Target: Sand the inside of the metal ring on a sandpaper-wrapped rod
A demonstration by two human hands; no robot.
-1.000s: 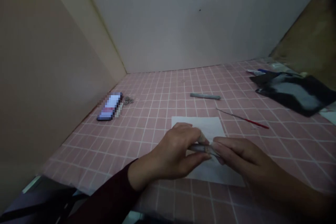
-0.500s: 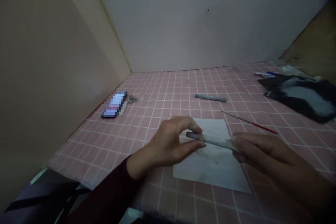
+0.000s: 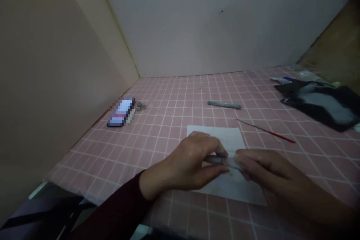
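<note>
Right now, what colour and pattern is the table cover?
The table cover is pink with white grid squares, shown best in the head view.

"Where's the right hand [image 3: 270, 170]?"

"Just beside the left hand [image 3: 191, 161], curled into a pinch."

"And the left wrist [image 3: 149, 185]?"

"Slightly bent, with that hand pinching too."

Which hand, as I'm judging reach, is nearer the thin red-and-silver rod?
Right. The right hand sits just below the rod, not touching it; the left hand is farther away, over the white paper.
</note>
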